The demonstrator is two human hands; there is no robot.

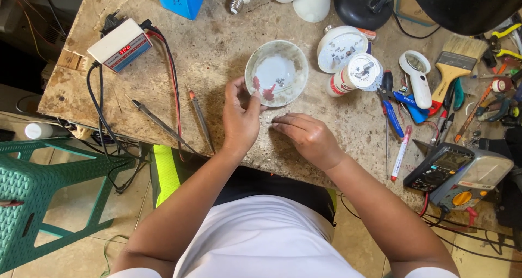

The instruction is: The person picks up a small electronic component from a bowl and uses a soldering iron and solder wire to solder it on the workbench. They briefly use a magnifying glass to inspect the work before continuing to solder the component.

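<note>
My right hand (309,139) lies closest to me on the worn surface (217,49), its fingers (285,123) pressed flat and loosely curled, pinching at something too small for me to make out. Just beside it my left hand (241,117) reaches forward, thumb and fingertips holding the near rim of a small white bowl (276,73) with red flowers, a few tiny parts lying inside. Past the bowl to the right sit round bulb circuit boards (341,48), then a blue-handled screwdriver (392,120) and a paintbrush (454,66). Two test probes (163,124) lie to my left, wired to a white meter box (120,45) farther off.
</note>
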